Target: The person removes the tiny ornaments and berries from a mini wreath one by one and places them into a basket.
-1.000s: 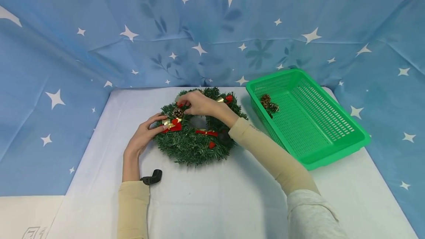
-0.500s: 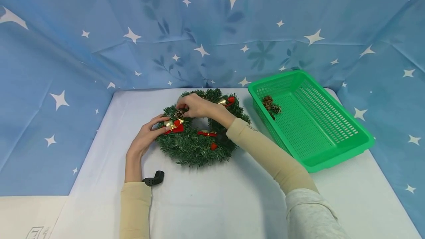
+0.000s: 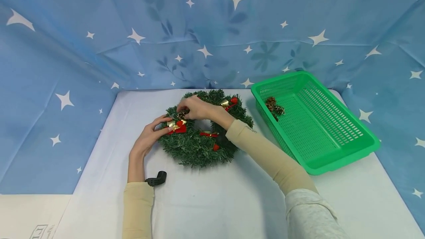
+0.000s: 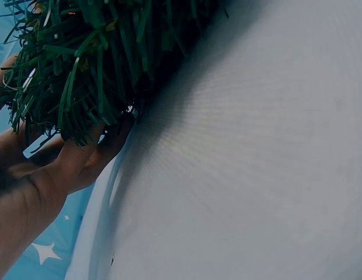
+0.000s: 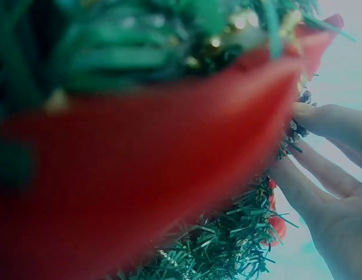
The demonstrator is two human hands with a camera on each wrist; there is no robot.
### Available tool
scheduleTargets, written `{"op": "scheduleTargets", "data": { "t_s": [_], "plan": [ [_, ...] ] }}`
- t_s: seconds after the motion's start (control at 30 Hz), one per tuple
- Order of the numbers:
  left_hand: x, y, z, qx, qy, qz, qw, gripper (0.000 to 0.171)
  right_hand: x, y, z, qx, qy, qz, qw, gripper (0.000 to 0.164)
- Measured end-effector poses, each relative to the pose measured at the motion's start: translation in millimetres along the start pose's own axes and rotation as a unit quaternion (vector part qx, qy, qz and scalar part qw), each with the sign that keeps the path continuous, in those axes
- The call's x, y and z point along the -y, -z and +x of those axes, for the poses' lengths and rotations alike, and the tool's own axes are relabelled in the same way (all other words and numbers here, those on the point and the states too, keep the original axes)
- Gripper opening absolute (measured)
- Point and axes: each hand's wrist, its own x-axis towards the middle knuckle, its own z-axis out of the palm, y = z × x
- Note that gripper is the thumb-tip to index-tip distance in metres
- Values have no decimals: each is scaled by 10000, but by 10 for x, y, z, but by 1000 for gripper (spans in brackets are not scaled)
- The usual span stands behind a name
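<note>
A green tinsel wreath (image 3: 196,152) with red bows and gold bells lies on the white table. At its left edge my left hand (image 3: 148,136) holds it, the thumb beside a red bow (image 3: 179,129); the left wrist view shows those fingers (image 4: 82,154) curled under the green strands. My right hand (image 3: 199,108) reaches over the wreath and pinches a small pine cone (image 3: 182,114) at its upper left. In the right wrist view, a blurred red bow (image 5: 152,157) fills much of the foreground, and the pine cone (image 5: 302,119) shows at the fingertips.
A green plastic basket (image 3: 348,158) stands at the right, close to the wreath. Several pine cones (image 3: 271,102) lie at its left end. A blue star-patterned cloth (image 3: 212,28) rises behind the table (image 3: 199,202).
My right fingers have come down and closed around the pine cone, covering more of it. My left hand keeps its place on the wreath. The head view has shifted slightly.
</note>
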Motion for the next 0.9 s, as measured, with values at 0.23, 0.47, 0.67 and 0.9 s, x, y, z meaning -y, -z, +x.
{"op": "scheduleTargets", "data": {
  "t_s": [0.23,0.47,0.67,0.9],
  "plan": [
    [-8,-11,-5,-1,26,-17,10000,54,14,-10,-28,-80,170,0,9998,31],
    [-6,-9,-8,3,31,30,10000,54,28,-3,-60,-160,199,-90,9996,30],
    [-21,-14,-12,8,32,42,10000,55,23,13,-80,-270,246,-209,9991,30],
    [-31,-12,-7,-6,52,55,10000,55,26,39,-99,-397,218,-212,9987,31]
  ]
}}
